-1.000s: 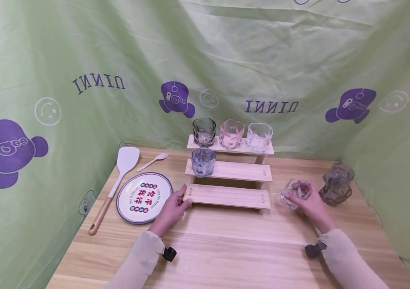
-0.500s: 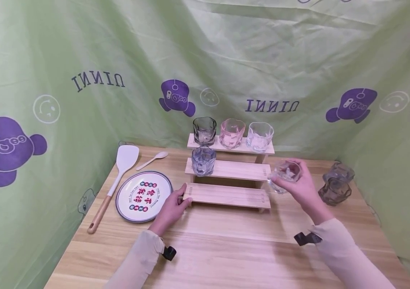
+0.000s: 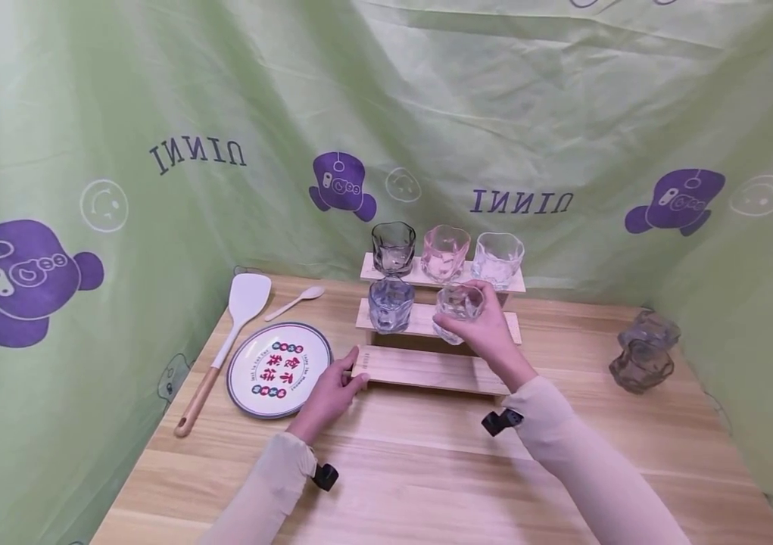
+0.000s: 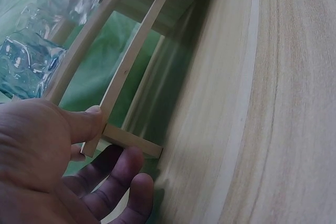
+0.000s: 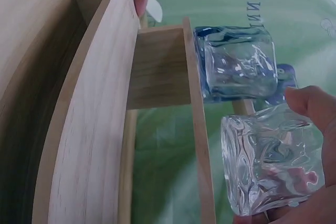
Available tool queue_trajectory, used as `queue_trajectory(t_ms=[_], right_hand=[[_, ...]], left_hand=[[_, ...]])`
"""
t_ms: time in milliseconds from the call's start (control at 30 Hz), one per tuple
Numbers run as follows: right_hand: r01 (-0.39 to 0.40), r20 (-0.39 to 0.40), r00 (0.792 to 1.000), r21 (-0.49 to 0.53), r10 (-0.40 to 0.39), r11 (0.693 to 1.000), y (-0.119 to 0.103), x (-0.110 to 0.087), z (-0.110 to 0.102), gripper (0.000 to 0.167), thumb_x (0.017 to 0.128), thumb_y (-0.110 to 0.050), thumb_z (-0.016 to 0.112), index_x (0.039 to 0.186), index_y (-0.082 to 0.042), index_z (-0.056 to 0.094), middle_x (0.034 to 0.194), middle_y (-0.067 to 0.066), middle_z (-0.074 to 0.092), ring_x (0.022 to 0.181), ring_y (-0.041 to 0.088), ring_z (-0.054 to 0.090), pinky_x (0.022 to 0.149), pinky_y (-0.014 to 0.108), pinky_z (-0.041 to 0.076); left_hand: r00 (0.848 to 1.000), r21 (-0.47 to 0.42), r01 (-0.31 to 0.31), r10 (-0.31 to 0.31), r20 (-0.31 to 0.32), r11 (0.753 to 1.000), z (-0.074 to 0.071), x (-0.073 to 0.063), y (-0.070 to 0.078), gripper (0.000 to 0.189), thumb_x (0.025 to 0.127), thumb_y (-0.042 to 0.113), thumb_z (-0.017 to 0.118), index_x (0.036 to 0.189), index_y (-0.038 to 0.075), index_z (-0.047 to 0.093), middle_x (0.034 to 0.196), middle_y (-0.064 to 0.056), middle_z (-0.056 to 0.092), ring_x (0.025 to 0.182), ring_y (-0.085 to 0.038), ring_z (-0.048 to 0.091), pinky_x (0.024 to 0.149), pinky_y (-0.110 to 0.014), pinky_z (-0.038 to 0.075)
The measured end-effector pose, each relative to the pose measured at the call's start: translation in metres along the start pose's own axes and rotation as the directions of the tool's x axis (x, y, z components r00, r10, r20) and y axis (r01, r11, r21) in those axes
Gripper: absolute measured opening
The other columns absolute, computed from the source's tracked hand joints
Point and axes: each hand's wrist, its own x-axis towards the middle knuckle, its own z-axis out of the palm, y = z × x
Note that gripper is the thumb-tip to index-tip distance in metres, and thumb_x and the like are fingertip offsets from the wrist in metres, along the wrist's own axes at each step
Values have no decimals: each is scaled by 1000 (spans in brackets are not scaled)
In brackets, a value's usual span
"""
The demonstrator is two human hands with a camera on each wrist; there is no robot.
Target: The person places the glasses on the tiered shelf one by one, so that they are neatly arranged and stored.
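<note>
My right hand (image 3: 488,325) grips a clear wavy glass (image 3: 454,306) by its sides, over the middle step of a three-step wooden rack (image 3: 434,369). In the right wrist view this clear glass (image 5: 273,161) is upright beside a blue-tinted glass (image 5: 239,64), with a gap between the two. The blue glass (image 3: 391,304) stands at the left of the middle step. My left hand (image 3: 328,393) pinches the left end of the lowest step; in the left wrist view the thumb (image 4: 86,124) lies on the board's edge, with other fingers curled below it.
On the top step stand a grey glass (image 3: 394,250), a pink glass (image 3: 445,253) and a clear glass (image 3: 498,259). Two dark glasses (image 3: 641,365) are at the table's right. A patterned plate (image 3: 280,371), a spatula (image 3: 222,348) and a small spoon (image 3: 294,303) lie left.
My right hand has lifted the clear glass from the table right of the rack and carried it left to above the middle step. The left hand has stayed at the lowest step.
</note>
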Motion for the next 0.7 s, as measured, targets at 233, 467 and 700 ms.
queue_trajectory(t_ms=[233,467,700], right_hand=[[-5,23,1000,-89,7,996,4,0,9,93,72,-29,95,142,-10,37,140,16,50,128,31,49,112,46,35],[-29,79,996,-148,42,989,3,-14,-12,101,74,-32,93,150,-15,29,144,19,44,126,41,49,105,52,43],[-4,69,998,-133,13,991,10,-18,-18,79,79,-16,89,140,-1,42,123,20,55,108,34,55,95,47,48]], left_hand=[[1000,-7,15,-15,-3,1000,1,0,1,69,99,25,68,158,11,34,119,-10,63,74,-18,58,63,-32,53],[1000,-5,23,-23,8,1000,1,-1,0,69,100,26,66,159,12,33,99,-7,60,73,-19,58,63,-33,53],[1000,-19,9,-9,10,1000,0,1,0,70,100,25,67,159,9,32,90,-8,59,68,-19,57,58,-32,51]])
